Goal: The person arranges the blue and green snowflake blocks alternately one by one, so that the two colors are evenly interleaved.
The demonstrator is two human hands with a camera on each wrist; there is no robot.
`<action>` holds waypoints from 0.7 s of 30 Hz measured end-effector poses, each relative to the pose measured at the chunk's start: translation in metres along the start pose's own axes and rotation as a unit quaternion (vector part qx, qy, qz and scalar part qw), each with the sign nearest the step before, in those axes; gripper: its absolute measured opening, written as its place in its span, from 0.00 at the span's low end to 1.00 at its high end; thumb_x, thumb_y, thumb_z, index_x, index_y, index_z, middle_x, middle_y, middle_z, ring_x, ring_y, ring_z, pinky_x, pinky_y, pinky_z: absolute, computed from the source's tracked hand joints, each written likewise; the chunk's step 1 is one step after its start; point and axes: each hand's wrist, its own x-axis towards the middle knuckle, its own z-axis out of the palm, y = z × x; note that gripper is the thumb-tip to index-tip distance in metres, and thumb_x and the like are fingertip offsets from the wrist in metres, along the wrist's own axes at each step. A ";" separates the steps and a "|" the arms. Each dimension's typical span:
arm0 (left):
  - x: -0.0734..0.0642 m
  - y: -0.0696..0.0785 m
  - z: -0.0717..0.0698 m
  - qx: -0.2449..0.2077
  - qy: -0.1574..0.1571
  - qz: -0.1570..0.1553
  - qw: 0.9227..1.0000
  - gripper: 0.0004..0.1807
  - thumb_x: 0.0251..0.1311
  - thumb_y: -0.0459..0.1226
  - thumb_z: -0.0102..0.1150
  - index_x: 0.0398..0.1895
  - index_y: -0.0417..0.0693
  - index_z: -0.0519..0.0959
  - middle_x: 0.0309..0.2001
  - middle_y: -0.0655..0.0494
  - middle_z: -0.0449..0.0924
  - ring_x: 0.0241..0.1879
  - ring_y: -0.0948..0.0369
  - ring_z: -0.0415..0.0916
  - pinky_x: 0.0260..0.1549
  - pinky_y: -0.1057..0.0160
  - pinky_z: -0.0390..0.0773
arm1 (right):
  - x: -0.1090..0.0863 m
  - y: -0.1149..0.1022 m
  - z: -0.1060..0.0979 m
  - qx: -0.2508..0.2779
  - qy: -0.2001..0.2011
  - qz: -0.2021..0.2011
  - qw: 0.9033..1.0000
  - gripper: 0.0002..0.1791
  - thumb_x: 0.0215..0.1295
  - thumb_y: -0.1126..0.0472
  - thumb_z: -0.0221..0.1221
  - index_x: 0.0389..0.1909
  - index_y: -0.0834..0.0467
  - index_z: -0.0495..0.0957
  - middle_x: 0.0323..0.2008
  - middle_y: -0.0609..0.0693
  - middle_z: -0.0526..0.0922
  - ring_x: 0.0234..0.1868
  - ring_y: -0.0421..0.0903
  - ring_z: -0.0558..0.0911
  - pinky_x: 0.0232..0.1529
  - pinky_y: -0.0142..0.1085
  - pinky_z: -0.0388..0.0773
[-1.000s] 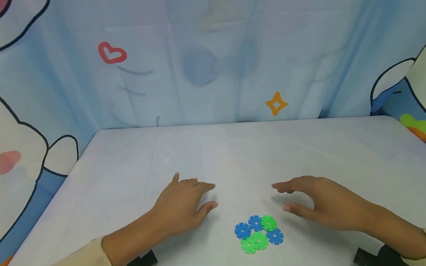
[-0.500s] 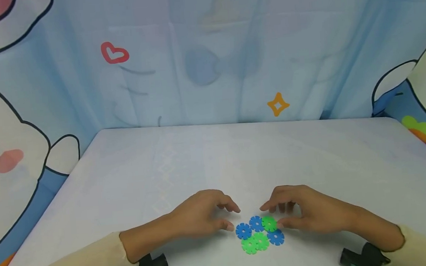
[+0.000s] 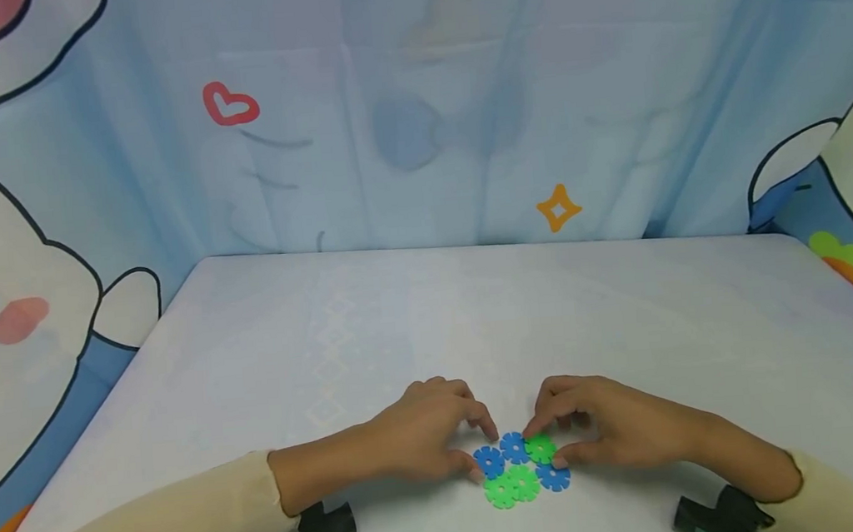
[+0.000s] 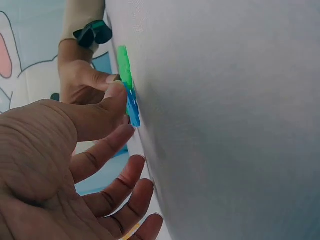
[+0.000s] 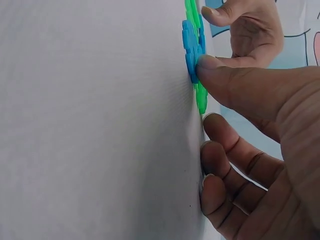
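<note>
A ring of flower-shaped interlocking discs, three blue and three green, lies joined on the white table (image 3: 371,320). My left hand (image 3: 430,428) pinches the leftmost blue disc (image 3: 489,462) between thumb and index finger, at opposite edges. At the ring's upper right, my right hand (image 3: 613,420) has thumb and index finger across a green disc (image 3: 541,449). A blue disc (image 3: 554,479) sits just below the right thumb, and a blue disc (image 3: 513,446) lies at the top. Two green discs (image 3: 522,482) form the bottom. The ring appears edge-on in both wrist views.
Black wrist-camera mounts (image 3: 326,523) are strapped under both sleeved forearms. Behind the table hangs a light blue curtain (image 3: 416,133) with cartoon prints, a red heart and an orange star.
Both hands have come down and inward from either side of the ring, their fingers closing on its outer discs. The ring has stayed in nearly the same place.
</note>
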 end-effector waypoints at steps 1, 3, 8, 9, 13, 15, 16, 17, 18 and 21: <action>0.001 0.001 0.001 0.008 -0.001 0.002 1.000 0.18 0.52 0.53 0.72 0.47 0.72 0.82 0.46 0.69 0.75 0.47 0.69 0.67 0.49 0.63 0.68 | 0.000 0.000 0.000 -0.003 -0.002 0.004 1.000 0.17 0.58 0.48 0.69 0.49 0.34 0.82 0.41 0.33 0.77 0.41 0.35 0.75 0.40 0.28 0.74; 0.002 0.003 0.001 0.025 -0.003 0.005 1.000 0.19 0.51 0.54 0.72 0.48 0.72 0.82 0.47 0.68 0.75 0.46 0.68 0.67 0.47 0.64 0.67 | -0.001 -0.001 0.000 -0.006 -0.005 0.008 1.000 0.17 0.58 0.47 0.69 0.49 0.33 0.82 0.42 0.33 0.76 0.41 0.34 0.75 0.41 0.28 0.74; 0.003 0.009 0.003 0.070 -0.002 0.008 0.998 0.19 0.52 0.56 0.70 0.48 0.72 0.81 0.48 0.68 0.75 0.48 0.66 0.69 0.47 0.64 0.66 | -0.001 0.000 0.001 -0.013 -0.004 -0.002 1.000 0.17 0.58 0.46 0.68 0.49 0.33 0.81 0.42 0.32 0.76 0.42 0.33 0.75 0.41 0.28 0.74; 0.003 0.010 0.003 0.077 -0.001 0.009 0.997 0.19 0.52 0.56 0.70 0.48 0.72 0.81 0.48 0.68 0.75 0.48 0.66 0.69 0.47 0.64 0.66 | -0.001 0.001 0.001 -0.015 -0.003 -0.004 1.000 0.17 0.58 0.46 0.68 0.49 0.33 0.81 0.42 0.32 0.76 0.42 0.33 0.75 0.41 0.28 0.74; 0.003 0.011 0.003 0.099 0.006 0.011 0.995 0.18 0.52 0.57 0.69 0.48 0.73 0.81 0.48 0.68 0.76 0.47 0.67 0.70 0.46 0.64 0.67 | -0.001 0.001 0.002 -0.023 0.002 -0.005 1.000 0.17 0.59 0.46 0.68 0.49 0.33 0.80 0.42 0.31 0.76 0.41 0.33 0.74 0.41 0.28 0.74; 0.003 0.011 0.003 0.104 0.008 0.012 0.994 0.18 0.52 0.57 0.69 0.47 0.72 0.81 0.47 0.68 0.76 0.46 0.67 0.70 0.46 0.64 0.66 | -0.001 0.001 0.002 -0.026 0.003 -0.002 1.000 0.17 0.59 0.46 0.68 0.50 0.33 0.80 0.41 0.31 0.76 0.40 0.33 0.74 0.40 0.28 0.74; 0.003 0.011 0.003 0.106 0.009 0.013 0.994 0.18 0.52 0.57 0.70 0.47 0.72 0.81 0.47 0.68 0.76 0.46 0.67 0.70 0.45 0.64 0.66 | -0.001 0.001 0.002 -0.027 0.002 0.000 1.000 0.17 0.59 0.45 0.68 0.50 0.33 0.80 0.40 0.31 0.76 0.40 0.33 0.74 0.40 0.28 0.74; 0.003 0.011 0.004 0.108 0.010 0.014 0.994 0.18 0.52 0.56 0.70 0.47 0.72 0.82 0.47 0.68 0.76 0.46 0.67 0.70 0.45 0.64 0.66 | -0.001 0.001 0.002 -0.027 0.003 0.001 1.000 0.17 0.59 0.45 0.68 0.49 0.33 0.80 0.40 0.31 0.76 0.40 0.33 0.74 0.39 0.28 0.74; 0.003 0.011 0.004 0.111 0.011 0.015 0.994 0.18 0.52 0.56 0.70 0.47 0.72 0.82 0.47 0.68 0.76 0.46 0.67 0.70 0.45 0.64 0.66 | -0.001 0.001 0.002 -0.026 0.003 0.002 1.000 0.17 0.59 0.45 0.68 0.49 0.33 0.80 0.40 0.31 0.76 0.40 0.33 0.74 0.40 0.28 0.74; 0.003 0.011 0.004 0.116 0.014 0.018 0.993 0.17 0.52 0.56 0.70 0.46 0.72 0.82 0.46 0.69 0.76 0.45 0.67 0.70 0.44 0.64 0.66 | -0.001 0.001 0.002 -0.024 0.004 0.001 1.000 0.16 0.59 0.45 0.68 0.48 0.34 0.80 0.40 0.32 0.76 0.40 0.33 0.74 0.40 0.28 0.74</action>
